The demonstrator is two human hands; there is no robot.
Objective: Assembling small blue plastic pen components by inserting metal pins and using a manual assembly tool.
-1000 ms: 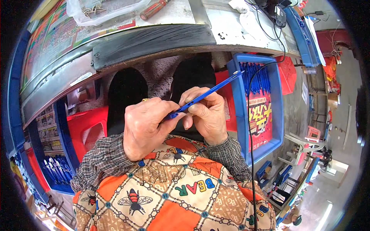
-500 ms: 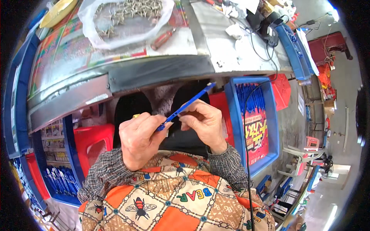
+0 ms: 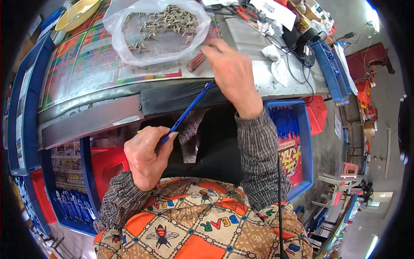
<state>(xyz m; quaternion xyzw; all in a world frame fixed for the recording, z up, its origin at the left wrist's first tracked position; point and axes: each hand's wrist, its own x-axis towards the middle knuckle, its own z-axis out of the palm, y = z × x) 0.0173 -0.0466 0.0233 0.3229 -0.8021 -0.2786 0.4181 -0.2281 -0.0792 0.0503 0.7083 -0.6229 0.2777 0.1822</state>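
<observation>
Right hand left pen, reaching bag.

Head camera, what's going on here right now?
A person sits at a workbench. The left hand holds a thin blue stick by its lower end, below the bench edge. The right hand reaches over the bench, its fingers at a reddish tool beside a clear bag of small metal pieces.

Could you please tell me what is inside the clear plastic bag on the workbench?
The clear plastic bag holds a loose heap of small metal clips; whatever lies beneath them is hidden.
</observation>
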